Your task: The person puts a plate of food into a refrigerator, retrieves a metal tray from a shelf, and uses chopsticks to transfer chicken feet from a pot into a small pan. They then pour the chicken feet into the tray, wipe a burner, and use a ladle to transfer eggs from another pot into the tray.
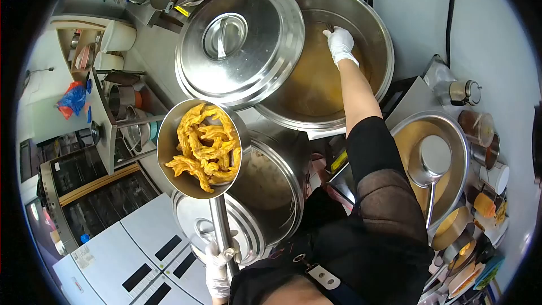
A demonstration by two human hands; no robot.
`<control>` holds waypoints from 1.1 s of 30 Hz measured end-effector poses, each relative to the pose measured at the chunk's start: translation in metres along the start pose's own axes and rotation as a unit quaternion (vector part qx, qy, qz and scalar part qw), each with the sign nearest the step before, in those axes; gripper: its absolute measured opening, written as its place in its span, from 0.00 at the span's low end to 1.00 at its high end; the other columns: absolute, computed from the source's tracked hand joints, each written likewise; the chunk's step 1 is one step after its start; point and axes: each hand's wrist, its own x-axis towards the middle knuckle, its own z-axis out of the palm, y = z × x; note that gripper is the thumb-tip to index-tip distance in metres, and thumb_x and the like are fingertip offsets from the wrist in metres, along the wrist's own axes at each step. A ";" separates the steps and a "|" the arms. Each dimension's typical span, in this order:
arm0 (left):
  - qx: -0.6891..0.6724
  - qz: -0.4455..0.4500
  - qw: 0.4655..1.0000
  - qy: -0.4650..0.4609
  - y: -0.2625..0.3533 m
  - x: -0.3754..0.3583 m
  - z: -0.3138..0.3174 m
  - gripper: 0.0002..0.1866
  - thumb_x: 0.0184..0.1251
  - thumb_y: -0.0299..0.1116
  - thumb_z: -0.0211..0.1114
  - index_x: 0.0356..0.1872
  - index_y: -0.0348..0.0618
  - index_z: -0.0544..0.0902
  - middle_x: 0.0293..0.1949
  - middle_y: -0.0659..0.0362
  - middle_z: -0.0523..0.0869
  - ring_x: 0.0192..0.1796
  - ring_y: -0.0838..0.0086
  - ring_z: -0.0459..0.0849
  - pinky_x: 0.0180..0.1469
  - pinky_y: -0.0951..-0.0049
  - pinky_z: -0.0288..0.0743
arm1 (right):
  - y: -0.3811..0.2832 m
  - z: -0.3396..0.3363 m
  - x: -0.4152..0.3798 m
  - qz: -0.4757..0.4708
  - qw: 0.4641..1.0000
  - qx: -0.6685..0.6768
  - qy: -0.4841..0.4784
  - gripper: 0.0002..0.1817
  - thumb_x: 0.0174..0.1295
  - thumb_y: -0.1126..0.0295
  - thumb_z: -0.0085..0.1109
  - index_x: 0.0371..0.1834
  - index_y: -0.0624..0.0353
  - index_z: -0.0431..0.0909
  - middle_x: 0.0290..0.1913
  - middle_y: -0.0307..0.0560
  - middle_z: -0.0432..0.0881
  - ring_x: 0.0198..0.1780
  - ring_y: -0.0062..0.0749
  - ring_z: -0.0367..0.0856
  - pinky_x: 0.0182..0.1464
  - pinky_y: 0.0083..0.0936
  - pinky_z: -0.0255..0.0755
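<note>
- In the head view, the left hand [220,260], in a white glove, has its fingers curled round the handle of a steel ladle [170,138], near the handle's lower end.
- The ladle's deep bowl faces up and carries a heap of yellow pieces [197,147] shaped like chicken feet; some lean against its inner wall.
- That bowl stands over the left edge of an open steel pot [294,175] and the top edge of a smaller lid [188,220]; whether it touches either cannot be told.
- The right hand [340,44], gloved in white too, reaches into a large pot [381,36] of brown liquid [316,82], toward the edge farthest from the person.
- Its fingers are bent downward, with a small dark item [329,26] right at their tips; whether they pinch it cannot be told.
- A large domed lid [248,73] covers the left edge of the large pot, handle upward.
- To the right, a wide basin [461,141] holds tan contents; a steel dipper [432,155] lies in it, base upward, its handle reaching the basin's near edge.
</note>
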 end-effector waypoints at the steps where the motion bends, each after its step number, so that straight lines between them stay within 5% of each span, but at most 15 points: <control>1: 0.000 0.001 1.000 0.004 -0.001 0.000 0.002 0.35 0.49 0.41 0.77 0.52 0.24 0.75 0.25 0.57 0.79 0.19 0.76 0.75 0.22 0.81 0.69 | 0.000 0.006 0.000 0.002 1.000 0.002 -0.008 0.22 0.57 0.49 0.65 0.46 0.54 0.84 0.46 0.55 0.85 0.49 0.48 0.83 0.53 0.38 0.75; 4: -0.017 -0.020 1.000 0.007 0.007 -0.005 0.008 0.38 0.48 0.42 0.79 0.54 0.25 0.73 0.25 0.58 0.80 0.21 0.76 0.76 0.24 0.80 0.69 | -0.002 0.018 -0.006 0.003 0.992 0.023 -0.126 0.23 0.56 0.51 0.68 0.46 0.56 0.83 0.45 0.54 0.85 0.48 0.47 0.83 0.53 0.37 0.74; 8: -0.017 -0.010 0.999 0.028 0.007 -0.010 0.012 0.36 0.48 0.41 0.78 0.53 0.25 0.75 0.25 0.58 0.79 0.19 0.77 0.75 0.22 0.81 0.68 | -0.007 0.022 -0.019 -0.046 0.982 0.092 -0.160 0.21 0.55 0.53 0.71 0.40 0.60 0.83 0.40 0.54 0.85 0.43 0.47 0.83 0.49 0.35 0.75; 13: -0.005 -0.012 1.000 0.023 0.010 -0.008 0.015 0.36 0.48 0.42 0.78 0.53 0.25 0.75 0.24 0.58 0.78 0.19 0.76 0.75 0.22 0.81 0.67 | -0.010 -0.046 -0.026 -0.054 0.904 0.335 -0.259 0.16 0.62 0.55 0.64 0.38 0.58 0.84 0.39 0.42 0.86 0.41 0.27 0.83 0.43 0.27 0.78; 17: -0.004 -0.011 1.000 0.024 0.011 -0.008 0.014 0.36 0.49 0.42 0.77 0.53 0.25 0.75 0.24 0.58 0.78 0.19 0.76 0.75 0.22 0.81 0.67 | -0.006 -0.041 -0.030 -0.036 0.866 0.357 -0.347 0.17 0.64 0.57 0.62 0.43 0.61 0.83 0.42 0.45 0.85 0.45 0.32 0.83 0.47 0.31 0.80; 23: -0.025 -0.001 1.000 0.007 0.007 -0.007 0.016 0.36 0.48 0.42 0.77 0.52 0.25 0.75 0.24 0.58 0.79 0.19 0.77 0.75 0.22 0.81 0.67 | -0.008 0.022 -0.050 0.027 0.899 0.330 -0.287 0.12 0.63 0.63 0.61 0.41 0.61 0.83 0.44 0.47 0.85 0.44 0.34 0.83 0.43 0.31 0.81; 33: -0.032 -0.015 0.999 0.005 0.008 -0.002 0.014 0.34 0.48 0.38 0.76 0.53 0.24 0.75 0.24 0.57 0.79 0.20 0.76 0.75 0.23 0.81 0.68 | 0.011 -0.042 -0.013 0.072 0.900 0.414 -0.115 0.07 0.63 0.72 0.59 0.39 0.64 0.82 0.41 0.48 0.85 0.40 0.31 0.84 0.32 0.27 0.84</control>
